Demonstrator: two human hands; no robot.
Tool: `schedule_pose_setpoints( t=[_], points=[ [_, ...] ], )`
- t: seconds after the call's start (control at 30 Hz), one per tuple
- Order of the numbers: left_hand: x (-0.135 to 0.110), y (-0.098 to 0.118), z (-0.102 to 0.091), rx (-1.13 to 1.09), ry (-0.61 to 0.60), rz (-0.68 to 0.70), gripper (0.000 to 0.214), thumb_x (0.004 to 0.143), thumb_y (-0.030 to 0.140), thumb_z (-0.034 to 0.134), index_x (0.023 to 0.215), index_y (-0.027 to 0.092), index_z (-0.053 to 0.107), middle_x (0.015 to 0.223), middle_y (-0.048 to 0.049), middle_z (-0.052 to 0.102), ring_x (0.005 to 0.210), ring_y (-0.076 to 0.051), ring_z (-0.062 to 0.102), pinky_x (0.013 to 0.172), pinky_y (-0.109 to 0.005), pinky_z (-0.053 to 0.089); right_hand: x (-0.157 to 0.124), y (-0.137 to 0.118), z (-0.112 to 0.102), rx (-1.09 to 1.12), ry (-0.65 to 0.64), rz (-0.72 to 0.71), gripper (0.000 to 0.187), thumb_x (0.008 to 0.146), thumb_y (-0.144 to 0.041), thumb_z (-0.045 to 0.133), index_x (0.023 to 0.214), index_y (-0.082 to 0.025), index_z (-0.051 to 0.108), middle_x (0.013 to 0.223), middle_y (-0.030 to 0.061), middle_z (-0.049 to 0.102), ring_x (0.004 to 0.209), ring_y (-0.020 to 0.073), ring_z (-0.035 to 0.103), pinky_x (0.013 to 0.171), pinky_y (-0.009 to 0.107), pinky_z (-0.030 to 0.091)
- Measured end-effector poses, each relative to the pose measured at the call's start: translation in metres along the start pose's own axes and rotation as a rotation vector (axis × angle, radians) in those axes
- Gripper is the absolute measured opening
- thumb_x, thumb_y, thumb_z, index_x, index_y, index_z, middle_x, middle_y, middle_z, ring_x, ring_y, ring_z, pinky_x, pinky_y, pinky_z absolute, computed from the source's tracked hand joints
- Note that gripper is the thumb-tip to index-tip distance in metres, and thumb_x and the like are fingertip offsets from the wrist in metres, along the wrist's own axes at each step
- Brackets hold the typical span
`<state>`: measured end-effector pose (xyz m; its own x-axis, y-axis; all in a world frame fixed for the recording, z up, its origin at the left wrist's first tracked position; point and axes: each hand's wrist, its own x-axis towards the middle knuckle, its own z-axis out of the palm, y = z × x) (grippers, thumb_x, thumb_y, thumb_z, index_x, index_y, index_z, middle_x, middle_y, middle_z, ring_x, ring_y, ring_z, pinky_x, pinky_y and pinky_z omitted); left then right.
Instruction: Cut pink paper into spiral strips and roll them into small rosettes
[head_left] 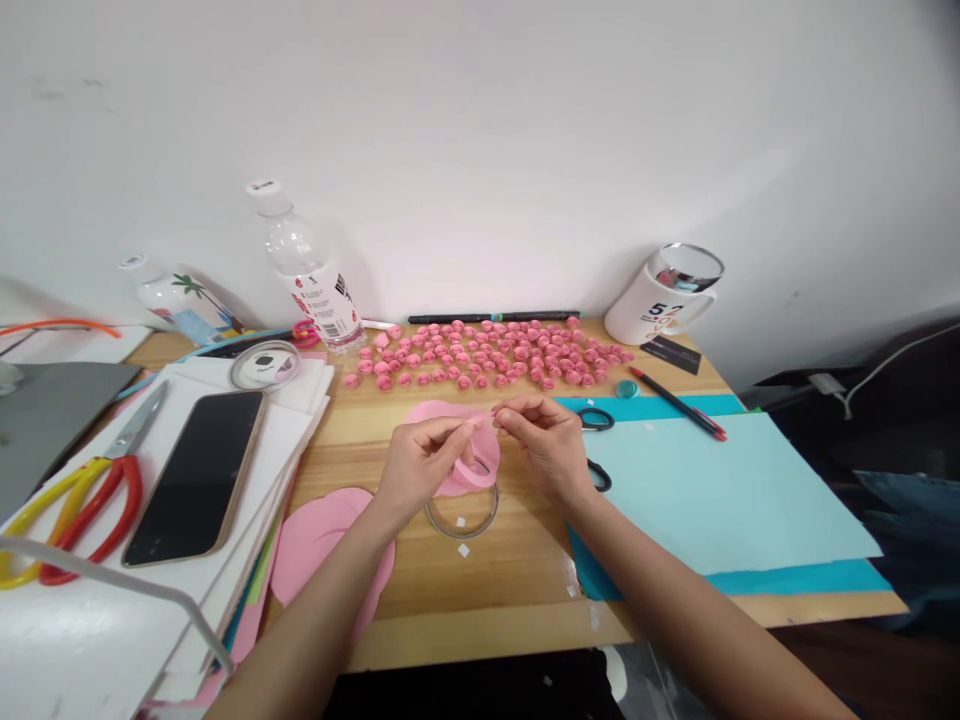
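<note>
Centre of frame: left hand [426, 458] pinches pink paper [487, 450]; right hand [547, 445], fingertips drawn together alongside, hold unclear.

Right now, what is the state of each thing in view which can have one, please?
Held pink paper: mostly unrolled.
Left hand: pinching that paper.
Right hand: fingertips close together, hold unclear.
Pink rolls: coiled.
Phone: screen dark.
Yellow-red scissors: blades look shut.
Black-handled scissors: handles apart, blades hidden.
Clear bottle: upright, capped.
Palm-tree bottle: capped.
White mug: upright.
Red-black pen: lying flat, cap unclear.
</note>
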<state>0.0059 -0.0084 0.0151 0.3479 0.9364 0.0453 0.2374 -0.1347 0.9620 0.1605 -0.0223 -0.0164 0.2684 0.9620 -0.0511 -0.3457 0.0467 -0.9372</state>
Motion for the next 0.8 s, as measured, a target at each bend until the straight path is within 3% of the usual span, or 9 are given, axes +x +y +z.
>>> schedule_pose_setpoints(
  t=[0.33,0.57,0.8],
  points=[
    [0.0022,-0.0051,-0.0024,-0.075,0.040,-0.076,0.031,0.080,0.034,0.055,0.056,0.015,0.061,0.052,0.0016,0.057,0.045,-0.007,0.044,0.044,-0.019,0.033,0.0021,0.0033,-0.0016,-0.010,-0.062,0.047,0.019,0.063,-0.030,0.076,0.080,-0.022,0.072,0.072,0.0013,0.071,0.071,0.0162,0.066,0.074,0.033,0.051],
    [0.0029,-0.0056,-0.0027,-0.055,-0.015,-0.050,0.033,0.080,0.033,0.055,0.053,0.014,0.060,0.052,0.0012,0.059,0.046,-0.007,0.044,0.046,-0.019,0.034,0.0021,0.0014,-0.0004,0.011,-0.031,0.034,0.019,0.061,-0.029,0.077,0.076,-0.022,0.068,0.069,-0.0011,0.068,0.062,0.0123,0.062,0.064,0.028,0.050],
    [0.0022,-0.0033,-0.0023,-0.115,-0.043,-0.061,0.026,0.079,0.032,0.058,0.061,0.015,0.065,0.053,0.0011,0.058,0.046,-0.007,0.043,0.045,-0.018,0.034,0.0012,0.0011,-0.0012,-0.009,-0.056,0.023,0.016,0.060,-0.027,0.079,0.069,-0.021,0.068,0.065,-0.0020,0.067,0.060,0.0099,0.059,0.061,0.024,0.048]
  ],
)
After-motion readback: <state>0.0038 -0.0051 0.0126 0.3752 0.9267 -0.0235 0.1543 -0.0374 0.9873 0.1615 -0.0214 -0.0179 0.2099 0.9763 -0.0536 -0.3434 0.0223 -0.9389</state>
